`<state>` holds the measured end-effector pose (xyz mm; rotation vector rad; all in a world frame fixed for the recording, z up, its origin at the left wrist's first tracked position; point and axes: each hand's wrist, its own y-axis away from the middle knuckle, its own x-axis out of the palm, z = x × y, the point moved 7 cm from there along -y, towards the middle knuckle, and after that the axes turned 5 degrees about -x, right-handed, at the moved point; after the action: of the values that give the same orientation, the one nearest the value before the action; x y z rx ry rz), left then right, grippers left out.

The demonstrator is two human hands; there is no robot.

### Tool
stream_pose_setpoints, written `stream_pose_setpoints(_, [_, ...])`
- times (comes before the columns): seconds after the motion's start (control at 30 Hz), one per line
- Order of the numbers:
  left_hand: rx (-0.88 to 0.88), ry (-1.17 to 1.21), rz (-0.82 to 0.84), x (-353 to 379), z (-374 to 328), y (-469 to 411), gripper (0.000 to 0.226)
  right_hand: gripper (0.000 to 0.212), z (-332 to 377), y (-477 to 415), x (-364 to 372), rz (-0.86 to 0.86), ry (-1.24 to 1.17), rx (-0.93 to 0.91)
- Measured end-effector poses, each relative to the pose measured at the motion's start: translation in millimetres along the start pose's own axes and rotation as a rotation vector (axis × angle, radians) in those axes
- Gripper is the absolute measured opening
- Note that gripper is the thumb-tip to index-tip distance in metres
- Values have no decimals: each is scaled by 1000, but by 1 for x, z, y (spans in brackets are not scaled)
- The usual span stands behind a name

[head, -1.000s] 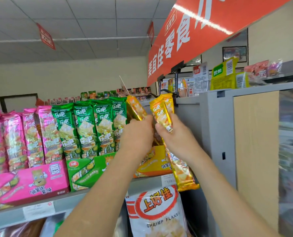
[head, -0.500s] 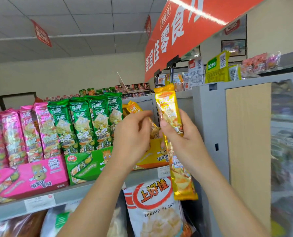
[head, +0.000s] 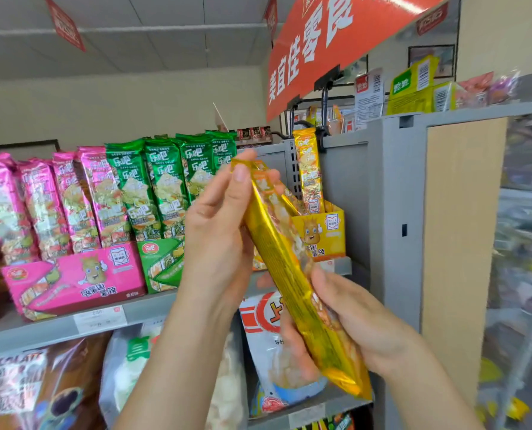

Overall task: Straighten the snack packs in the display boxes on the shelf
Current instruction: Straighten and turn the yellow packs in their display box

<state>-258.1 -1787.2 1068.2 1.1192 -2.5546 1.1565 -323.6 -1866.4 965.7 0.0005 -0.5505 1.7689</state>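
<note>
Both hands were clamped on one long yellow snack pack (head: 285, 268), held tilted in front of the shelf (head: 153, 308), its upper end toward the left and its lower end toward the right. The left hand (head: 218, 240) pinched the upper part, thumb laid on the top seal, while the right hand (head: 361, 327) gripped the lower part, fingers wrapped round the pack. Behind the pack stood the yellow display box (head: 330, 231) at the right end of the shelf, against the grey upright panel (head: 385, 212), with one yellow pack (head: 309, 172) standing upright in it. To its left sat the green display box (head: 162, 262) with green packs (head: 165, 184) upright, then the pink display box (head: 72, 277) with pink packs (head: 44, 203) leaning slightly. Below the shelf hung a white shrimp-flakes bag (head: 268, 346), partly hidden by the hands.
</note>
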Motion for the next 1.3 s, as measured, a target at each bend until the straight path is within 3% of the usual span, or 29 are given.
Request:
stream_pose_setpoints(0.2, [-11, 57, -81, -13, -6, 5, 27, 71, -7, 22, 7, -11, 103, -25])
stream_pose_setpoints(0.3, [-11, 100, -65, -16, -8, 8, 29, 67, -4, 22, 8, -131, 242, -76])
stream_pose_setpoints(0.4, [-15, 172, -11, -16, -10, 13, 33, 44, 1, 21, 12, -252, 392, -131])
stream_pose_setpoints(0.47, [-3, 133, 25, -16, -10, 20, 46, 37, 5, 21, 16, -321, 507, -178])
stream_pose_setpoints(0.6, [-44, 67, 2, -26, -2, 32, 42, 35, 10, 22, 23, -459, 802, -306])
stream_pose_setpoints(0.7, [-102, 26, -10, -32, 6, 40, 50, 37, 10, 23, 29, -543, 888, -363])
stream_pose_setpoints(0.9, [-240, -113, 16, -40, 39, 64, 47, 34, 14, 24, 44, -700, 1086, -463])
stream_pose_setpoints(1.0, [-155, -47, -11, -51, 27, 63, 23, 33, 4, 22, 44, -619, 818, -366])
stream_pose_setpoints(1.1, [-96, 95, -57, -63, 12, 58, 26, 49, -25, 19, 49, -465, 381, -127])
stream_pose_setpoints(1.2, [-118, 120, -81, -67, 12, 60, 29, 43, -41, 17, 50, -480, 304, -156])
stream_pose_setpoints(1.3, [-124, 21, -38, -65, 13, 68, 25, 31, -46, 13, 53, -568, 418, -253])
